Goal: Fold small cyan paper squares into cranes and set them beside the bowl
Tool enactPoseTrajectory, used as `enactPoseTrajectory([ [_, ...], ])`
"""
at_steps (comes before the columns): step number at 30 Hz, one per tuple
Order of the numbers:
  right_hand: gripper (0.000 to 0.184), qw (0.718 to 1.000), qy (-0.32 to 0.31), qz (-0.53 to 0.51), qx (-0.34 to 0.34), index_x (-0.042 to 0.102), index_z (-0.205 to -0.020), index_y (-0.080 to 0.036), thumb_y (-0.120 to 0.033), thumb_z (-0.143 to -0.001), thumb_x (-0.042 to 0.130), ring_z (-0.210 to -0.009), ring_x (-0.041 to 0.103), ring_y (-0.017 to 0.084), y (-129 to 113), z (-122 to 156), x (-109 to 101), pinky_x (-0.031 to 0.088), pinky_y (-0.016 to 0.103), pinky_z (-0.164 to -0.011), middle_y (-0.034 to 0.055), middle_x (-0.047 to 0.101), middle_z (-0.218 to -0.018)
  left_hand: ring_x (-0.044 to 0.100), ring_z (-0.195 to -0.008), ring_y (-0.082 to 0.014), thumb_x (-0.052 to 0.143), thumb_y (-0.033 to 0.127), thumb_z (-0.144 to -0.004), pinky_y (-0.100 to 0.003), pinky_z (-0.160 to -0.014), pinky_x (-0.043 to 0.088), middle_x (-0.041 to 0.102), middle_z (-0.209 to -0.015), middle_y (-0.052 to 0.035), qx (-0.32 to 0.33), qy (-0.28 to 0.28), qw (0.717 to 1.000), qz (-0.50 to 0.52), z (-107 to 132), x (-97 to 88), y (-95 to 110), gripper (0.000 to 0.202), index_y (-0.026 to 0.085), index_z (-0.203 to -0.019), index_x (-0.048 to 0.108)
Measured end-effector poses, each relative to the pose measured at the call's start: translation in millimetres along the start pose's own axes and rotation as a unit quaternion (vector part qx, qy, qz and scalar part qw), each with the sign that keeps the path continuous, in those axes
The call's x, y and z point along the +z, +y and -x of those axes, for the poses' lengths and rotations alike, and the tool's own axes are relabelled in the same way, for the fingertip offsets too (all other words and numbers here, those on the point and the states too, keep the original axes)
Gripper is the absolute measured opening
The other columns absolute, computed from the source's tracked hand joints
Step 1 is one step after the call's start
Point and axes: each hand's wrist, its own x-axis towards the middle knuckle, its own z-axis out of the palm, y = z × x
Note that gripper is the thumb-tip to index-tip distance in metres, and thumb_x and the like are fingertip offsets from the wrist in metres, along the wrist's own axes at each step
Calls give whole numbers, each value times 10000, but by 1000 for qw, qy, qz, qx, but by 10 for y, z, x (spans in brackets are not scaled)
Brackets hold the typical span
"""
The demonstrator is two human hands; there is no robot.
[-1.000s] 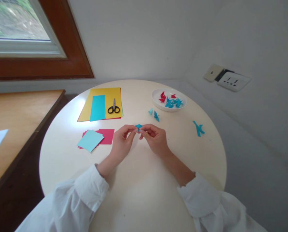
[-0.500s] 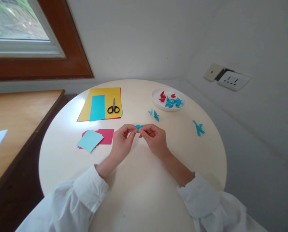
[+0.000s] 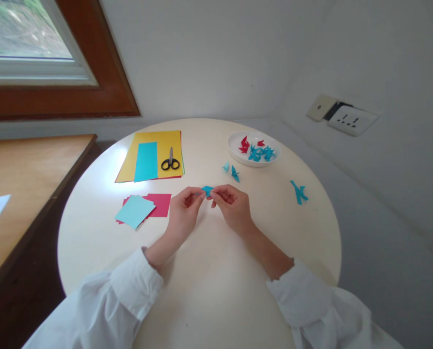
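Note:
A small folded piece of blue paper [image 3: 207,190] is pinched between my two hands above the middle of the table. My left hand [image 3: 184,208] grips its left side between thumb and forefinger. From the right, my right hand [image 3: 233,207] pinches the other side, its remaining fingers curled. My fingertips hide much of the paper, so its exact fold is hard to make out. Just beyond my hands lie a pale blue paper crane [image 3: 226,167] and a darker blue paper crane [image 3: 235,174].
A white plate [image 3: 234,157] holds several red and blue folded cranes. Black-handled scissors [image 3: 170,164] and a blue paper strip [image 3: 146,162] lie on yellow sheets [image 3: 129,157]. Pale blue [image 3: 135,212] and red squares [image 3: 161,205] are at left, blue scraps [image 3: 299,192] at right.
The blue paper has shifted and turned slightly between my fingertips, showing a bit more of its upper side. Both hands keep their pinch in nearly the same place.

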Motion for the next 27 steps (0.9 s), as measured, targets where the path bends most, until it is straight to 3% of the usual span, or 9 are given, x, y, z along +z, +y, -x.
enactPoseTrajectory([
  [5, 101, 1000, -1, -2, -1, 606, -670, -169, -248, -662, 668, -501, 571, 97, 22, 2, 1, 515, 249, -521, -22, 621, -592, 604, -668, -157, 645, 265, -687, -284, -649, 477, 641, -652, -19, -23, -2, 1000, 10, -3, 13, -2, 110, 164, -719, 616],
  [27, 131, 1000, 14, -21, 5, 628, -656, -165, -265, -624, 707, -564, 608, 114, 50, 2, 38, 548, 277, -581, -2, 653, -662, 581, -642, -140, 610, 244, -702, -262, -606, 453, 643, -691, -36, 19, 11, 999, -36, -14, 31, -2, 95, 152, -727, 601],
])
